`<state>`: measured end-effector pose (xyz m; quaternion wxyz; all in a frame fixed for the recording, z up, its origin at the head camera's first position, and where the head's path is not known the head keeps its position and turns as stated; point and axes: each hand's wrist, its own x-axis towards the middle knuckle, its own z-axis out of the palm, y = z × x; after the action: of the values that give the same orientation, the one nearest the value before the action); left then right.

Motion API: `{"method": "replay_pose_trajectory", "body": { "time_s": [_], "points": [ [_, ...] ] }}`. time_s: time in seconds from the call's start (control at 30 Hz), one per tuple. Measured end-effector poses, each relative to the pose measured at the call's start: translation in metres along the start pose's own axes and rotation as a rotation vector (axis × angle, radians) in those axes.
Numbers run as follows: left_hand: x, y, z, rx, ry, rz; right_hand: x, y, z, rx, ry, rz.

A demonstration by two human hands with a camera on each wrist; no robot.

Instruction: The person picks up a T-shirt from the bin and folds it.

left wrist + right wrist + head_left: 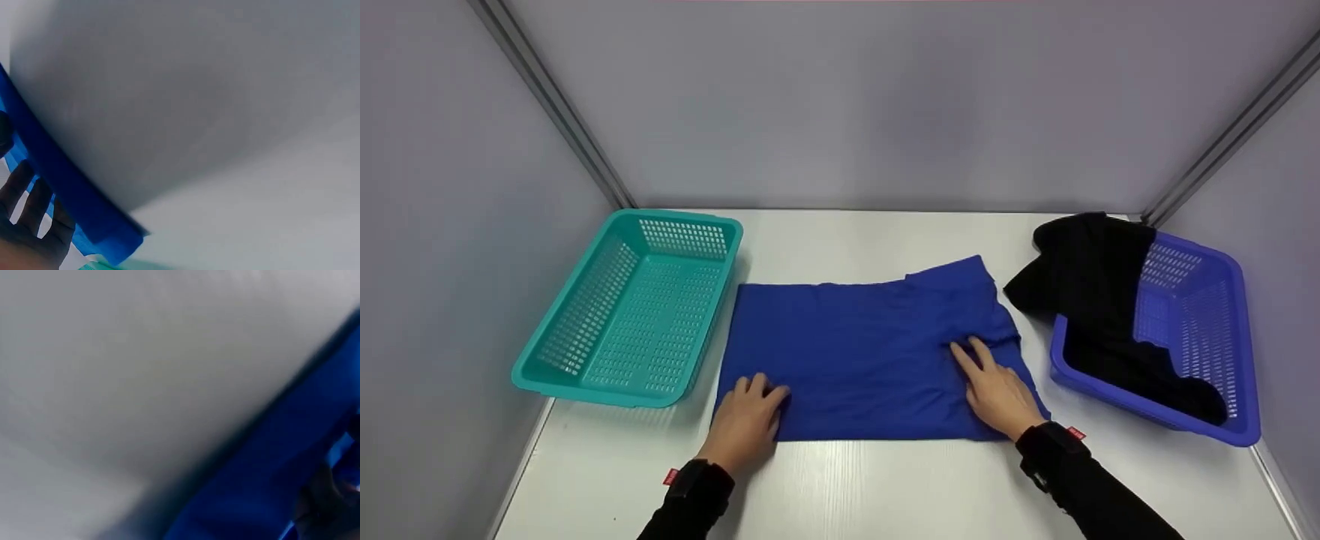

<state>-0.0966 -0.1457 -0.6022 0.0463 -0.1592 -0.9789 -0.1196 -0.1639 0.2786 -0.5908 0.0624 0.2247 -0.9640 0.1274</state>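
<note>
A folded blue garment (855, 352) lies flat on the white table, its right end layered and wrinkled, with a flap sticking up at the far right corner. My left hand (744, 426) rests on the garment's near left corner, its fingers slightly bent. Spread fingers (36, 205) show along the cloth's edge in the left wrist view. On the right part, my right hand (997, 394) touches a crease with two extended fingers; its other fingers are mostly hidden. The right wrist view is dark and blurred, with blue cloth (242, 489) beside the hand.
A teal perforated basket (626, 315) stands on the left of the table (840, 487). At the right, a purple basket (1245, 360) has black cloth (1095, 285) hanging over its left side. Grey panels (840, 105) enclose the back and sides.
</note>
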Motion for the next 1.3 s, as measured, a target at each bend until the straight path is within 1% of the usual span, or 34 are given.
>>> {"method": "replay_pose_trajectory", "body": {
  "time_s": [0.17,0.23,0.33,0.47,0.53,0.6,0.67,0.73,0.8,0.87,0.9,0.93,1.0,1.1,1.17,1.23,1.3],
  "points": [
    [0.009,-0.002,-0.004,0.001,0.003,0.0,0.004,0.0,-0.003,0.012,-0.049,0.038],
    [0.015,-0.003,-0.005,0.007,0.01,-0.003,0.006,0.002,-0.004,0.007,-0.044,0.041],
    [0.027,-0.006,-0.007,0.016,0.048,-0.019,0.01,0.005,-0.005,-0.004,-0.011,0.032],
    [0.044,-0.008,-0.008,-0.009,0.095,-0.058,0.019,0.009,-0.006,-0.011,0.068,-0.013],
    [0.051,-0.008,-0.008,-0.029,0.092,-0.074,0.023,0.009,-0.005,-0.008,0.091,-0.052],
    [0.055,-0.008,-0.006,-0.037,0.078,-0.079,0.027,0.008,-0.004,-0.011,0.089,-0.091],
    [0.058,-0.007,-0.004,-0.031,0.058,-0.085,0.029,0.006,-0.001,-0.008,0.05,-0.11],
    [0.06,-0.007,-0.001,-0.026,0.032,-0.101,0.03,0.005,0.001,0.006,-0.02,-0.094],
    [0.06,-0.007,0.0,-0.027,0.021,-0.112,0.03,0.004,0.002,0.034,-0.098,-0.057],
    [0.061,-0.007,-0.001,-0.041,0.014,-0.122,0.031,0.003,0.001,0.061,-0.148,-0.016],
    [0.061,-0.008,-0.002,-0.049,0.011,-0.125,0.032,0.004,0.0,0.068,-0.158,-0.003],
    [0.062,-0.01,-0.003,-0.055,0.012,-0.126,0.032,0.004,-0.001,0.074,-0.157,0.007],
    [0.065,-0.013,-0.005,-0.071,0.002,-0.142,0.034,0.006,-0.002,0.073,-0.119,0.021],
    [0.068,-0.018,-0.007,-0.076,-0.035,-0.203,0.038,0.009,-0.003,0.053,-0.037,0.037],
    [0.068,-0.02,-0.007,-0.076,-0.057,-0.25,0.041,0.011,-0.003,0.039,0.003,0.062],
    [0.068,-0.021,-0.007,-0.071,-0.061,-0.283,0.043,0.013,-0.004,0.034,0.021,0.095],
    [0.069,-0.021,-0.007,-0.077,-0.046,-0.304,0.045,0.014,-0.005,0.023,0.006,0.137]
  ]
}}
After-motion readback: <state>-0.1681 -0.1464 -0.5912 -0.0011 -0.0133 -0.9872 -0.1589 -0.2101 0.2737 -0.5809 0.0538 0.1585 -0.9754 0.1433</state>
